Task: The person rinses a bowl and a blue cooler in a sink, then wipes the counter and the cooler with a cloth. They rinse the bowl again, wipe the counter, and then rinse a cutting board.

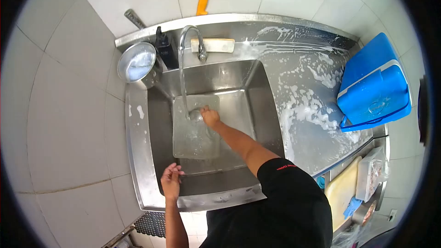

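Note:
My right hand (211,117) is under the tap (182,59), its fingers closed beside the falling water. A round, shiny patch lies at the fingertips; I cannot make out whether it is a held thing or splashing water. Below it, a pale translucent rectangular container or lid (193,140) lies in the steel sink (264,124). Near the sink's front left corner, my left hand (171,178) hovers with loosely bent fingers and nothing visible in it.
Soap suds (303,110) cover the right drainboard, where a blue cooler box (374,85) stands. Behind the sink are a black pump bottle (166,50), a white block (218,45) and a metal pan (137,63). An orange handle (205,0) rises against the tiled wall.

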`<act>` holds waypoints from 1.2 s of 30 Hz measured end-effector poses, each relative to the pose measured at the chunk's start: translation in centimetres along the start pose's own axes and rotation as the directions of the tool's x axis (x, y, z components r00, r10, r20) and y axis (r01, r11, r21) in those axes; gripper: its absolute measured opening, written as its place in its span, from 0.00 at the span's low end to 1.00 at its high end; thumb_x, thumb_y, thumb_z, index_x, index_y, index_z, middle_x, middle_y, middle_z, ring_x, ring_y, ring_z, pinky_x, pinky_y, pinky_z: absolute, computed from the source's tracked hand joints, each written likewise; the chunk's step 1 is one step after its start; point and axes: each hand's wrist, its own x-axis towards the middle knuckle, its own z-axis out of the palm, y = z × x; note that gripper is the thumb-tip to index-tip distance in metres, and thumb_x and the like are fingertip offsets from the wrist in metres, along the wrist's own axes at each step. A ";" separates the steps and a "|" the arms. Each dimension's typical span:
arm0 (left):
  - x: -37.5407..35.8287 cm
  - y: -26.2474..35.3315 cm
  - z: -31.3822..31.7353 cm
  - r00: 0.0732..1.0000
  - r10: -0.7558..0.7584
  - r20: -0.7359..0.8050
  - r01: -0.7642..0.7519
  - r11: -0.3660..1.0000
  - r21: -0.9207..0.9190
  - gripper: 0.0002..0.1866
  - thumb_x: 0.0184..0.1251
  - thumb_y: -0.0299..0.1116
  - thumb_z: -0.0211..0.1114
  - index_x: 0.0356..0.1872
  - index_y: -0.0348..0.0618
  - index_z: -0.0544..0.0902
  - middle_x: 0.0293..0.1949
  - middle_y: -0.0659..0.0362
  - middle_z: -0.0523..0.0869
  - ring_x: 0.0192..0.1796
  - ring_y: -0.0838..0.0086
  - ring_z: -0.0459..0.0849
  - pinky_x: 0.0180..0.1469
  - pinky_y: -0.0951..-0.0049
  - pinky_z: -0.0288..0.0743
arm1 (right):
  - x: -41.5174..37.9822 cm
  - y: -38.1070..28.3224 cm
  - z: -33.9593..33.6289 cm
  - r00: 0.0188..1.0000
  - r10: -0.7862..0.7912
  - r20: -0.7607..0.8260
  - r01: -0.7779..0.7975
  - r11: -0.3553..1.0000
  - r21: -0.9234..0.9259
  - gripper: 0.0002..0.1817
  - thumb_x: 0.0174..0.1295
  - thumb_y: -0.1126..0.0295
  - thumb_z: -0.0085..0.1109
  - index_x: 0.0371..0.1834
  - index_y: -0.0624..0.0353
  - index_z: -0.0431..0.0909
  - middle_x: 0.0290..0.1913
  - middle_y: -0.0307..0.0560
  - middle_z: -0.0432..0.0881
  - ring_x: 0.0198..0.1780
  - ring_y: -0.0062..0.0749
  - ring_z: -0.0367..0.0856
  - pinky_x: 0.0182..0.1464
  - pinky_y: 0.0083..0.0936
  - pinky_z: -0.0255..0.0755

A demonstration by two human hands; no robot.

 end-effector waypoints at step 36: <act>8.5 16.0 17.1 0.832 0.003 0.555 0.243 0.897 -0.369 0.23 0.67 0.44 0.53 0.51 0.32 0.71 0.43 0.48 0.81 0.42 0.65 0.84 0.30 0.79 0.81 | -10.1 4.8 -28.9 0.786 -0.360 -0.502 0.554 0.771 0.315 0.14 0.48 0.65 0.66 0.33 0.60 0.74 0.34 0.49 0.70 0.38 0.46 0.72 0.40 0.38 0.68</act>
